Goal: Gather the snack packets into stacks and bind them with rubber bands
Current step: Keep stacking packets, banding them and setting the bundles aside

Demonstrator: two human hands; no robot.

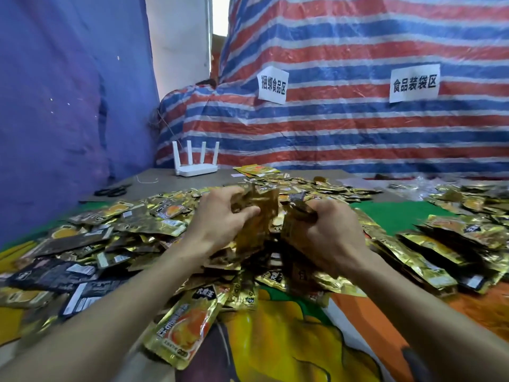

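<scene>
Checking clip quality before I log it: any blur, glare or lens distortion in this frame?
Head view: left hand, right hand and the held packets are motion-blurred; the foil pile glints; the paper signs read sharp; wide-angle bending shows toward the edges.

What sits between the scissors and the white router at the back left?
In the head view, a thin loose white string lies on bare grey tabletop between the scissors and the router; nothing else.
</scene>
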